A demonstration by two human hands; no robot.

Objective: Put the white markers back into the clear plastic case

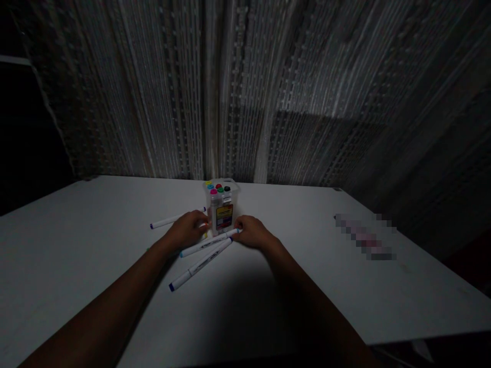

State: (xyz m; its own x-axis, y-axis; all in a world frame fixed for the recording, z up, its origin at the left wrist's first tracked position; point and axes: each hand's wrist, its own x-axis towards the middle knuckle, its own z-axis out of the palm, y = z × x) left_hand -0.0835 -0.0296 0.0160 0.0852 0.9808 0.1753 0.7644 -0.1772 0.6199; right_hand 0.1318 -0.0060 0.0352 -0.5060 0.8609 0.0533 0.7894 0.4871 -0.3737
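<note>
A clear plastic container (pixel 236 197) stands upright on the table, holding several markers with coloured caps and bearing a dark printed label. My left hand (pixel 186 230) is at its left side, fingers closed around a marker whose orange end (pixel 206 225) shows. A yellow-ended marker lies just under those fingers, mostly hidden. On the right, my right hand (pixel 252 231) pinches the tip of a light-blue-capped marker (pixel 207 244) that slants down to the left. Below it lies a white marker with dark blue ends (pixel 199 266), its upper end close to my right fingers.
Another dark-blue-ended marker (pixel 169 221) rests left of the container, behind my left hand. A blurred-out pinkish item (pixel 364 237) lies at the right on the white table (pixel 299 214). A striped curtain (pixel 238 92) hangs behind the table's far edge.
</note>
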